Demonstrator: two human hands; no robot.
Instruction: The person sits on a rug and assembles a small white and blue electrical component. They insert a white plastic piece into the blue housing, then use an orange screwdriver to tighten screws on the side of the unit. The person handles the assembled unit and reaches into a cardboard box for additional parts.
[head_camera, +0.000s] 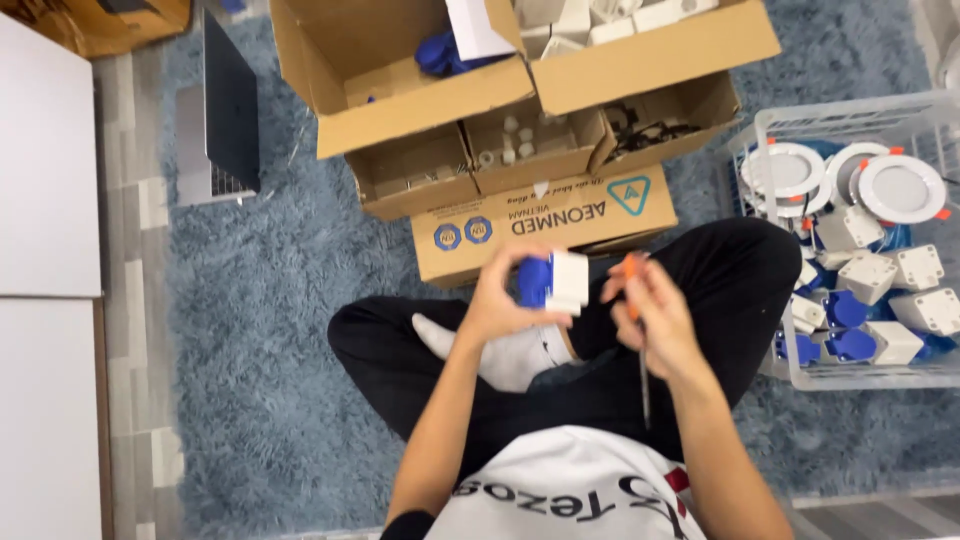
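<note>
Head view, looking down on a seated, cross-legged person on a shaggy blue-grey carpet (250, 330). At far left, white flat panels (45, 250) are laid over the floor, and a grey open laptop (215, 125) is stood just beyond them.

At centre left, the left hand (500, 300) is closed around a small white rectangular plastic box with a blue plastic part (555, 282); the fingers are wrapped over the blue side and the white face is left exposed toward the right. The piece is held above the lap, in front of the black trousers (730, 280) and the white sock (500, 355).

Immediately to its right, just apart from it, the right hand (655, 315) is closed on an orange-handled screwdriver (634, 300). The tool's long axis is seen to run roughly top to bottom of the frame, the metal shaft pointing down toward the body and away from the box, so the box lies to the left of the right-hand grip. Nothing is interposed between the two hands.

Beyond the hands, open brown cardboard cartons (520, 90) holding white and blue parts and black cables are set close together. At far right, a white wire basket (770, 130) is filled with round white downlights (900, 188) and further white-and-blue boxes (870, 340).
</note>
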